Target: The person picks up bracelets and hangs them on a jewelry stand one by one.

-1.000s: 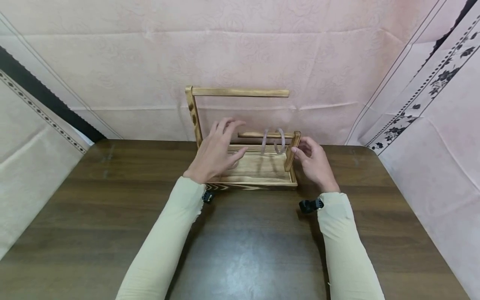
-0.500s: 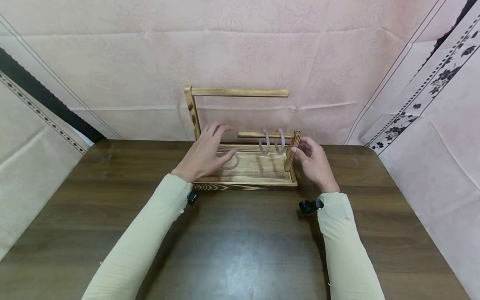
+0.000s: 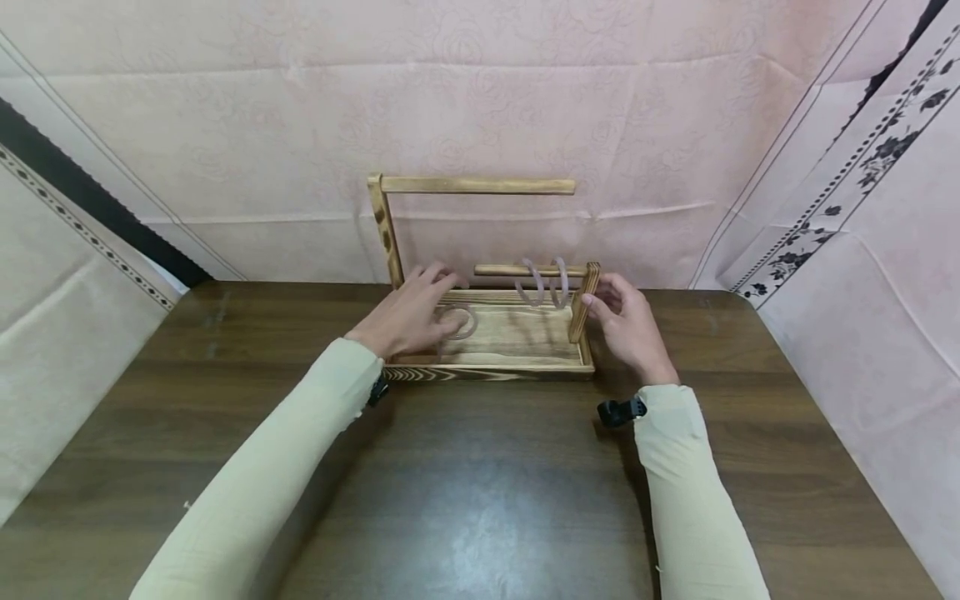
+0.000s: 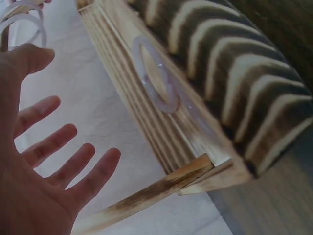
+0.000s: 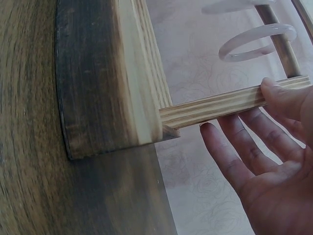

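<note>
A wooden bangle stand has a shallow tray [image 3: 517, 363] at its base, a short bar [image 3: 498, 270] and a taller bar [image 3: 480, 185]. Two pale lilac bangles hang on the short bar, the nearer to its post being one bangle [image 5: 244, 36]. Another pale bangle [image 4: 171, 100] lies in the tray's left part, with a further ring partly hidden beside it. My left hand [image 3: 408, 317] is over that end, thumb overlapping the bangle in the head view, fingers spread and holding nothing in the left wrist view. My right hand [image 3: 630, 329] pinches the short bar's post [image 5: 215, 105] between thumb and fingers.
The stand sits at the back edge of a dark wooden table [image 3: 480, 492]. Behind it hangs a pale pink patterned cloth [image 3: 480, 108], with more cloth at both sides. The tall upright [image 3: 386, 229] rises right behind my left hand.
My left hand has moved left and down from mid-stand to the tray's left end, uncovering a bangle there. The left bangle on the short bar has swung slightly. My right hand stays put.
</note>
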`<state>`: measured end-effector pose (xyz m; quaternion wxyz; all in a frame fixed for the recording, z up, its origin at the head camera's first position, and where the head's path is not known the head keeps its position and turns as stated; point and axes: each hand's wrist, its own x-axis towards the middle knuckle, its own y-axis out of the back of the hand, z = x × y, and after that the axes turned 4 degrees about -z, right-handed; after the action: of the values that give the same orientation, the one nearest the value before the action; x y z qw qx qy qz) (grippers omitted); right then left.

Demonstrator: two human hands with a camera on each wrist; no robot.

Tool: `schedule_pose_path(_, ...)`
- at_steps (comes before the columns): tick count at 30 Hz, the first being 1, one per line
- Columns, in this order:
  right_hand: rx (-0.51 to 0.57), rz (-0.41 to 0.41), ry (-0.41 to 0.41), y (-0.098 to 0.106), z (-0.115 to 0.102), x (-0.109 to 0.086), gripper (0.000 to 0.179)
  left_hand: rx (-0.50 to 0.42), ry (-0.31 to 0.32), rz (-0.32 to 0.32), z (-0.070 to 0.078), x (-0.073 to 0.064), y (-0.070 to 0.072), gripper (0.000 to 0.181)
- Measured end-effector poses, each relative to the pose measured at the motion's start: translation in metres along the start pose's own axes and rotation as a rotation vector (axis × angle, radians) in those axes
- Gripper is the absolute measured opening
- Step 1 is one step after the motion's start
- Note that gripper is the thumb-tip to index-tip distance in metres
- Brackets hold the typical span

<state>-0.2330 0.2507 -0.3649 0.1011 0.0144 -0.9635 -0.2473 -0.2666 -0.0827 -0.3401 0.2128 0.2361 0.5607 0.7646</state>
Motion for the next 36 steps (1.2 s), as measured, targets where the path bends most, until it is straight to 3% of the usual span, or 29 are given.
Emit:
schedule_pose_path(14,0.010,-0.002,0.023,0.000,-0.002,-0.001,0.036,0.002,-0.033,-0.206,-0.009,0.016,-0.013,0.061)
schedule_pose_path(25,-0.003,0.010,0.014,0.001,0.001,-0.002,0.033,0.026,0.025,-0.326,-0.005,0.024,-0.019,0.068)
schedule_pose_path(36,0.013,-0.001,0.007,0.000,-0.001,0.000,0.035,0.016,0.098,-0.437,-0.001,0.027,-0.027,0.055)
